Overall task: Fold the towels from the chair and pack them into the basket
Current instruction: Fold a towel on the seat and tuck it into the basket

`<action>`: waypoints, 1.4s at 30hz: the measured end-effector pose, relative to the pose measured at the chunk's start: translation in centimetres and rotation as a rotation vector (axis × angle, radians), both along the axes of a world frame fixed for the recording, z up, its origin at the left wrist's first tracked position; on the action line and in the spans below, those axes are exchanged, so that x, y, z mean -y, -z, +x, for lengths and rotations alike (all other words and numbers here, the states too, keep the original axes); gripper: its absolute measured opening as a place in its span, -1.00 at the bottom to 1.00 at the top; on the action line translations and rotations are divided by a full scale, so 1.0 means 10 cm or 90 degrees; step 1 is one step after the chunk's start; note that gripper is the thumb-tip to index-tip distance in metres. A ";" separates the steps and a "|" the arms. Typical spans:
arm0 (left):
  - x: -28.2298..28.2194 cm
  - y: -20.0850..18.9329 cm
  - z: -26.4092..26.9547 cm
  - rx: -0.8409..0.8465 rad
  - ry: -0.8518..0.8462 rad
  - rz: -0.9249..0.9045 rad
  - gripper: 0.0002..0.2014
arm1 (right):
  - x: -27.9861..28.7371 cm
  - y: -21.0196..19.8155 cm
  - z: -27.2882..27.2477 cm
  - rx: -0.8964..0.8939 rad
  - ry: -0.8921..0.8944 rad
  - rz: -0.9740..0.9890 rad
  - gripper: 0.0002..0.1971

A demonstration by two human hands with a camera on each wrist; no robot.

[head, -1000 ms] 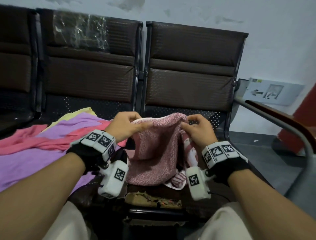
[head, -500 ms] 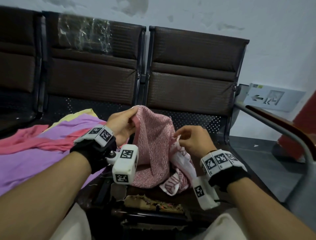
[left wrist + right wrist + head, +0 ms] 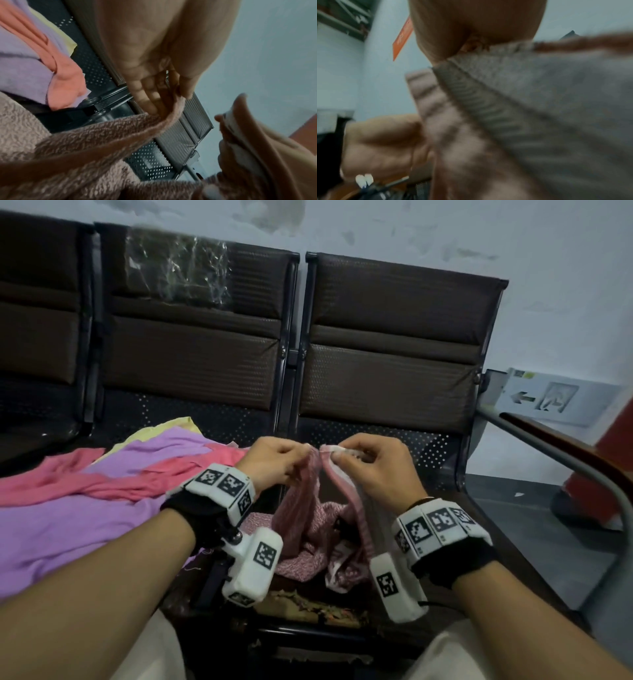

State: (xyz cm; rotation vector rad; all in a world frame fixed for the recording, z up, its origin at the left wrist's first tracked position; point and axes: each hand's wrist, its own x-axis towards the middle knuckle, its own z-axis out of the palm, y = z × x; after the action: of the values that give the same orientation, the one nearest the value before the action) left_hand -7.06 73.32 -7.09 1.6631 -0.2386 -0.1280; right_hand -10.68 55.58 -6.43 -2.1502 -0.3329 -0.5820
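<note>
A pink speckled towel (image 3: 301,529) with a white patterned side hangs over the right chair seat (image 3: 442,474), its lower part bunched on the seat. My left hand (image 3: 277,460) pinches its top edge, with thumb and fingers curled on the cloth (image 3: 120,134). My right hand (image 3: 370,463) pinches the adjoining edge close by, almost touching the left one. In the right wrist view the towel (image 3: 522,108) is blurred and fills most of the picture. Purple (image 3: 68,525), coral pink (image 3: 113,481) and yellow (image 3: 171,428) towels lie spread on the left chair seat. No basket is in view.
Dark brown chair backs (image 3: 394,344) stand behind, one with clear plastic wrap (image 3: 174,265). A grey metal armrest (image 3: 565,460) runs along the right. The seat's front edge (image 3: 308,607) is torn. Grey floor and a white wall lie beyond.
The head view has tilted down slightly. Both hands have come together at the towel's top edge; the right hand has risen from lower on the cloth to beside the left.
</note>
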 end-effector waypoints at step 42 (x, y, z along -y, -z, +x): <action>-0.91 -0.13 0.20 -0.002 -0.345 0.116 -0.53 | 0.56 0.17 -0.15 -0.305 0.139 -0.372 -0.29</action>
State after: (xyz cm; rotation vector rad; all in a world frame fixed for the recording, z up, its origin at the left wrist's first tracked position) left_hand -5.07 82.42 -5.75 1.8514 0.2366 0.2640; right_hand -12.16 49.95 -8.09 -2.8239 0.0068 -0.0638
